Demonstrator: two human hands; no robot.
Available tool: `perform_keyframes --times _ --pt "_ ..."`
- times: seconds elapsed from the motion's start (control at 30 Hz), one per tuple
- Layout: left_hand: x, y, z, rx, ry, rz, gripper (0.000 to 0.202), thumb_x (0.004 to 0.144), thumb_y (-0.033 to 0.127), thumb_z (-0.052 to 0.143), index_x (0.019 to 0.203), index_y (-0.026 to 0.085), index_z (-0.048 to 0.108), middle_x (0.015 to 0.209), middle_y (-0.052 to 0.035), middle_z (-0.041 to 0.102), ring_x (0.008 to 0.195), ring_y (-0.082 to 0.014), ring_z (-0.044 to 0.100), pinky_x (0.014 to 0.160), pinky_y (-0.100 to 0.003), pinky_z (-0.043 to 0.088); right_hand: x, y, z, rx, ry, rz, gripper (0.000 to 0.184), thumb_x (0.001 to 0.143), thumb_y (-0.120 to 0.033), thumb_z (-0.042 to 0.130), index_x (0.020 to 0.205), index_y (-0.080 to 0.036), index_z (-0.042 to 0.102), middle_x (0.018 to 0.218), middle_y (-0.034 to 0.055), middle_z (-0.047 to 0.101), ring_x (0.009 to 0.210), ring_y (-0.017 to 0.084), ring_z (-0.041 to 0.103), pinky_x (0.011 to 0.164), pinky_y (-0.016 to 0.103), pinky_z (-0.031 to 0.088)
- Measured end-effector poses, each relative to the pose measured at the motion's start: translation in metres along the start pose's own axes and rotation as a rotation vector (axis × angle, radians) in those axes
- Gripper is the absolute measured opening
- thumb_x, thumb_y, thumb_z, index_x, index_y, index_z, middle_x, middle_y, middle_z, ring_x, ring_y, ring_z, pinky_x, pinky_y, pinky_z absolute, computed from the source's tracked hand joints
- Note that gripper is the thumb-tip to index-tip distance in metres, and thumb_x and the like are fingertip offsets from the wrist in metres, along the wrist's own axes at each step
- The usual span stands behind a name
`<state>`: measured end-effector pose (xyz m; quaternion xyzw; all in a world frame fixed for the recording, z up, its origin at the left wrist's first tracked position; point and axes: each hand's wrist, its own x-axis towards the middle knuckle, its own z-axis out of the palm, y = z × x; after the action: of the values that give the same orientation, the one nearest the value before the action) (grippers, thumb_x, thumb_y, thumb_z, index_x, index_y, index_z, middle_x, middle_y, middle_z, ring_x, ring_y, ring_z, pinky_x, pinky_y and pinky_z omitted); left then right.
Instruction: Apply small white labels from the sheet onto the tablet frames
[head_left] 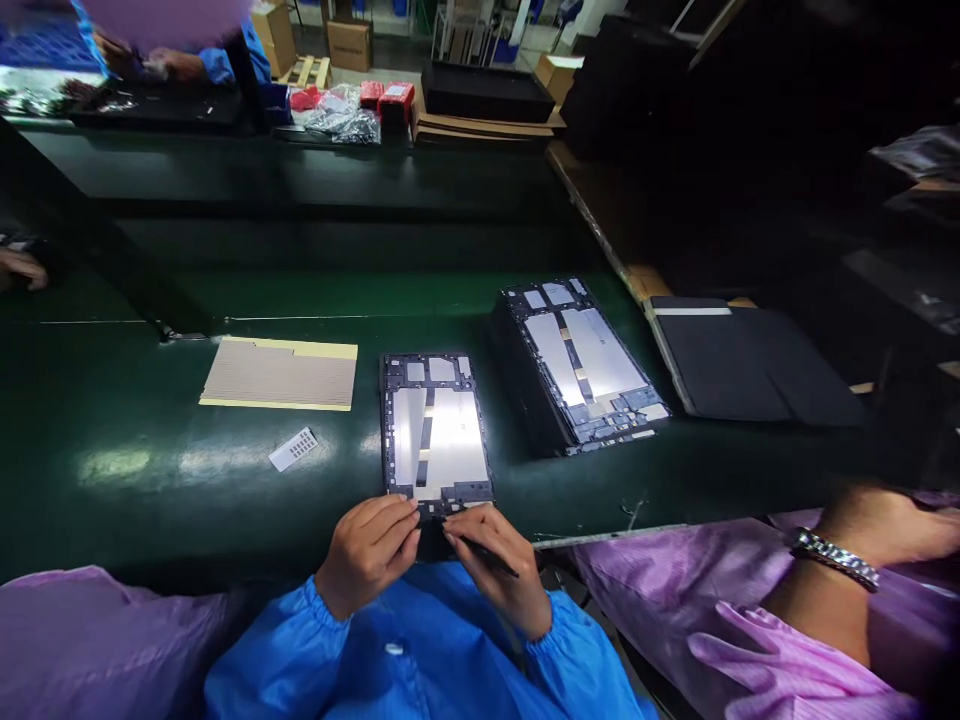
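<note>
- An open tablet frame (436, 432), dark-rimmed with bright metal plates inside, lay flat on the green bench (112, 470) close to its near edge, about midway along it.
- The left hand (369, 553) rested at the frame's near left corner, fingers curled inward with their tips touching the frame's bottom edge; whether it pinched anything small could not be told.
- The right hand (496, 572) sat at the frame's near right corner, fingers bent around a thin dark tool (486, 556) held like a pen, its point aimed at the frame's bottom edge.
- Both wrists came out of blue sleeves (420, 650) at the bench's near edge.
- Just to the right of the frame, a stack of similar frames (581, 365) stood at a slant, farther from the near edge.
- Beyond that stack, toward the bench's right end, lay a dark flat tray (739, 365).
- Left of the frame sat a striped sheet with yellow borders (280, 375), and nearer the edge a small white label (293, 449).
- At the right, a neighbouring person's arm in a purple sleeve wore a metal wristwatch (832, 557).
- At the bench's far side, another worker's hands (161, 62) showed, with red packets (386, 98) and cardboard boxes (349, 42) behind.
</note>
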<state>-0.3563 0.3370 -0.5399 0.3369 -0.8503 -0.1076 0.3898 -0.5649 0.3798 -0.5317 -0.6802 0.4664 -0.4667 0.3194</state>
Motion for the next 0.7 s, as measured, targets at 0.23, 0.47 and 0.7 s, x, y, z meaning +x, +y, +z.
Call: perform_keyframes --times 0.23,0.47,0.7 --pt "-0.004 -0.002 -0.003 -0.051 0.109 -0.446 0.026 0.095 0.021 0.057 0.12 0.025 0.066 0.123 -0.0074 0.067 0.118 -0.0221 0.064 0.1 -0.04 0.055 0.002 0.009 -0.039 0.141 0.489 0.182 0.023 0.097 -0.027 0.053 0.102 -0.023 0.075 0.078 0.0049 0.072 0.08 0.023 0.07 0.076 0.039 0.058" --pt "0.015 -0.029 0.022 -0.328 -0.056 -1.022 0.067 0.093 0.047 0.051 0.152 0.018 0.038 0.15 -0.0152 0.049 0.135 -0.029 0.051 0.114 -0.047 0.041 0.05 0.045 -0.033 -0.243 0.043 0.455 0.043 0.088 -0.04 0.056 0.117 -0.014 0.074 0.109 0.0167 0.075 0.104 0.033 0.07 0.094 0.046 0.055" --pt "0.083 -0.087 -0.003 -0.054 -0.235 -1.031 0.068 0.094 0.041 0.045 0.155 0.015 0.032 0.149 -0.0123 0.052 0.139 -0.0272 0.048 0.114 -0.039 0.04 0.085 0.048 -0.001 -0.148 0.082 0.332 0.037 0.096 -0.031 0.045 0.107 -0.016 0.076 0.1 0.014 0.078 0.093 0.03 0.073 0.086 0.04 0.058"
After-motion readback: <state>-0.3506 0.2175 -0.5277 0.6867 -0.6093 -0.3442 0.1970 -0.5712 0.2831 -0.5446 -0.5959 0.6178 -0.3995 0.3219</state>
